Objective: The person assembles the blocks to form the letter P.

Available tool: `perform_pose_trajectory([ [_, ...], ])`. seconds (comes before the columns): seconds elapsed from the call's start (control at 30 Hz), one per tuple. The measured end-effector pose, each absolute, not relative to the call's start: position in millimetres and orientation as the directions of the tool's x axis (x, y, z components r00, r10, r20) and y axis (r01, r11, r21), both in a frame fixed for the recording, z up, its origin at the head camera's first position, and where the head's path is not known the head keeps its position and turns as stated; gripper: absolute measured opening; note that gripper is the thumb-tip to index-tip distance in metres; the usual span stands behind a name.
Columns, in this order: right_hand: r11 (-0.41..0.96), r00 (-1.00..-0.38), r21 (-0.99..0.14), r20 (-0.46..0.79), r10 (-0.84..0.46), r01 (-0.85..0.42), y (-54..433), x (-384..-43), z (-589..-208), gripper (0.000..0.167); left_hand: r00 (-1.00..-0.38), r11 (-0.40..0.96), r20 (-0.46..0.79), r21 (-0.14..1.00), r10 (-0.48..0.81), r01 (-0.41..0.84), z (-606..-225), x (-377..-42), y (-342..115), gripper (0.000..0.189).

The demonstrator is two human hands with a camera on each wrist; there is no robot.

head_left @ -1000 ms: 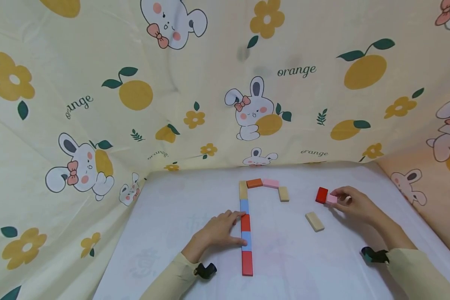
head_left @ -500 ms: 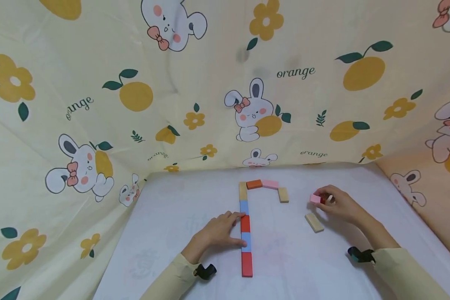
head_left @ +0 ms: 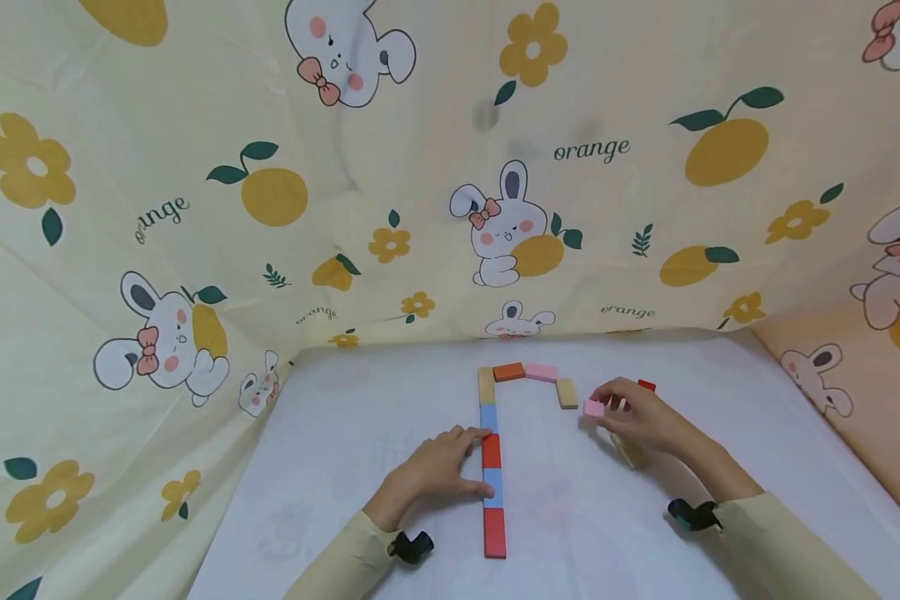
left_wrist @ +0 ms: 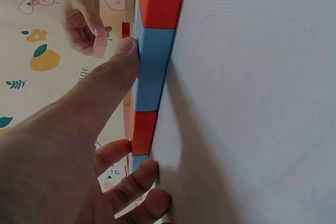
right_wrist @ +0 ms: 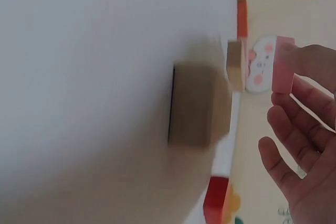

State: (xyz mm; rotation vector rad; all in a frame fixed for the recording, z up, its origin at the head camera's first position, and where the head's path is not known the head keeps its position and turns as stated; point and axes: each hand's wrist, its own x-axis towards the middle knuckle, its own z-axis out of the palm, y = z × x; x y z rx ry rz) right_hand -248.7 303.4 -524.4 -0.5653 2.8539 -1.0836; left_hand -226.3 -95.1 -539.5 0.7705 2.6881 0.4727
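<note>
Since the earlier frames, the right hand [head_left: 640,415] has carried the held pink block [head_left: 593,408] leftward, away from the loose red block [head_left: 647,386], while the left hand [head_left: 438,462] has stayed put. Patterned cloth [head_left: 390,125], printed with rabbits, oranges and flowers, rises beyond the far edge and at both sides of the white worktop [head_left: 585,542]. Pale sleeves [head_left: 795,546] cover both forearms.

The left hand lies along the left side of a straight column of blocks, its fingers loosely spread and grasping nothing; its thumb touches the near blue block [head_left: 494,483] and its index fingertip the middle red block [head_left: 492,452]. The right hand pinches the held pink block between thumb and fingers, raised off the worktop, near the end tan block [head_left: 566,393].

From the near red block [head_left: 495,533], the column runs up to the corner tan block [head_left: 486,386]. There it turns right along the far edge through an orange block [head_left: 508,372] and a lying pink block [head_left: 542,372]; the end tan block points back toward the near edge. A loose tan block [head_left: 630,454] lies partly hidden by the right hand, the loose red block nearer the far right corner.
</note>
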Motion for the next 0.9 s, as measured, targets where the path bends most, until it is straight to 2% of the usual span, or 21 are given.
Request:
perform_pose_trajectory([
  [0.17, 0.689, -0.93, -0.657, 0.053, -0.362, -0.306, 282.4, -250.7, -525.3, 0.036, -0.808, 0.797, -0.189, 0.392, 0.559, 0.46, -538.8, -225.9, -95.5, 0.096],
  [0.33, 0.664, -0.908, -0.66, 0.069, -0.413, -0.352, 263.8, -253.7, -531.1, 0.039, -0.806, 0.796, -0.189, 0.392, 0.561, 0.462, -537.9, -224.9, -95.1, 0.095],
  [0.9, 0.677, -0.863, -0.586, 0.08, -0.498, -0.445, 205.3, -262.1, -538.5, 0.034, -0.805, 0.801, -0.199, 0.382, 0.558, 0.461, -542.0, -229.1, -94.7, 0.096],
])
